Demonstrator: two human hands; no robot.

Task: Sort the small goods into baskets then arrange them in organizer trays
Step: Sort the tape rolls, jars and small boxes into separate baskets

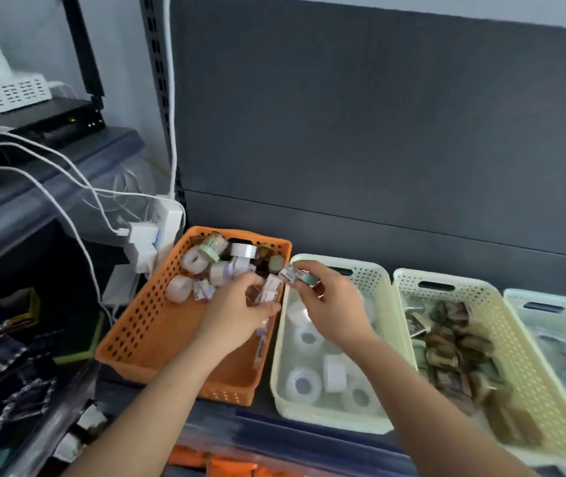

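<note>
Mixed tape rolls (194, 259) (orange basket (157, 339))

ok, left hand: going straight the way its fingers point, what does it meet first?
The left hand points up the orange basket. First in line are the small wrapped rolls just ahead of it, possibly touching. Depth is unclear.
</note>
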